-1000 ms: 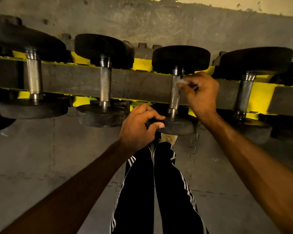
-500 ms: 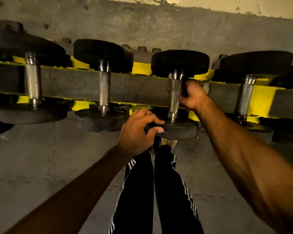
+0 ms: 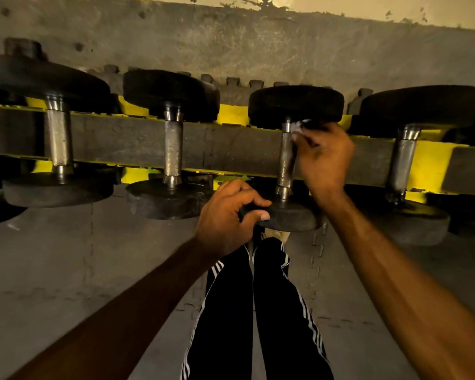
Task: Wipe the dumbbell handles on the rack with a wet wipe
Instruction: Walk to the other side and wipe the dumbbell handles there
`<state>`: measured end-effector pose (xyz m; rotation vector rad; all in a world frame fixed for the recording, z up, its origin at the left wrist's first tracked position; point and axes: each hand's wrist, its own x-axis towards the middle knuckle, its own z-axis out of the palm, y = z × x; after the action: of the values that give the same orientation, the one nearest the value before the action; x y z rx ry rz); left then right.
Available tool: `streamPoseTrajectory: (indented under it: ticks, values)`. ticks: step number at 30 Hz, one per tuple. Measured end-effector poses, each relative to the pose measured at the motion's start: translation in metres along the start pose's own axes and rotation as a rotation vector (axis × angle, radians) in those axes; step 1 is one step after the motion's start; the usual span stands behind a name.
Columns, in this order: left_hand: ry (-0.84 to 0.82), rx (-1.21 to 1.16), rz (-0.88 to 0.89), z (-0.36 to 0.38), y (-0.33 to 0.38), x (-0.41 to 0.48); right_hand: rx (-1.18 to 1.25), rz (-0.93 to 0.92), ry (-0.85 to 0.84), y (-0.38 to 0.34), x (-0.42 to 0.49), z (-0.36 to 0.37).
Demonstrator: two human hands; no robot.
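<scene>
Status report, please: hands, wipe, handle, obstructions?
Left hand grips near weight head. Right hand holds wet wipe at top of handle. Nothing in the way.

A grey-and-yellow rack (image 3: pixel 115 141) carries four black dumbbells (image 3: pixel 173 149) side by side, steel handles (image 3: pixel 58 138) lying across it.

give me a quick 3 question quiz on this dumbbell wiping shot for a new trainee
1. True or false: the left hand holds the wet wipe.
2. What does the left hand grip? A) the handle B) the near head of the dumbbell being wiped C) nothing
3. Fill in: the right hand holds the wet wipe against the handle close to its ___ head.
Key: 1 false; 2 B; 3 far (the far head).
</scene>
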<state>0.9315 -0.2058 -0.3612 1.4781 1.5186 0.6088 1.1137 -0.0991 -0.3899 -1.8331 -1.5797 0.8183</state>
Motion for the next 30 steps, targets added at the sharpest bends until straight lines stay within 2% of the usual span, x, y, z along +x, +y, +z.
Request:
streamPoseTrajectory:
  ticks: [2,5,7,10,12,14,16,20,23,25,28,30]
  values:
    - [-0.003,0.006,0.002,-0.001,-0.001,0.000,-0.269,-0.265,-0.025,-0.002,-0.006,0.001]
    - [-0.014,0.023,0.002,-0.002,0.000,0.001,-0.533,-0.487,-0.052,-0.005,-0.002,-0.001]
    - [-0.024,0.028,0.003,-0.003,0.002,0.002,-0.649,-0.510,-0.122,-0.009,0.002,-0.001]
    - [-0.007,0.018,0.013,-0.005,0.003,0.002,-0.810,-0.424,-0.347,-0.018,0.005,0.000]
    - [0.003,0.016,0.011,-0.005,0.002,0.003,-0.896,-0.475,-0.415,-0.023,0.007,-0.001]
    - [0.000,0.013,-0.001,-0.003,0.002,0.003,-0.995,-0.570,-0.390,-0.035,0.009,-0.002]
    - [0.000,0.012,-0.003,-0.001,0.000,0.002,-1.042,-0.609,-0.484,-0.044,0.013,-0.002]
    - [-0.008,0.011,-0.012,0.002,0.003,0.003,-0.867,-0.550,-0.684,-0.038,0.017,-0.007]
    - [-0.005,0.005,-0.012,0.002,0.002,0.003,-0.636,-0.659,-0.788,-0.021,0.002,-0.030]
    - [0.004,-0.003,0.001,0.001,-0.001,0.001,-0.448,-0.622,-0.637,-0.008,-0.001,-0.043]
    - [0.020,-0.012,0.009,0.000,0.000,0.000,-0.192,-0.306,-0.298,0.001,0.008,-0.037]
    - [0.025,-0.013,0.006,0.001,0.000,-0.001,-0.094,-0.140,-0.172,0.002,0.005,-0.027]
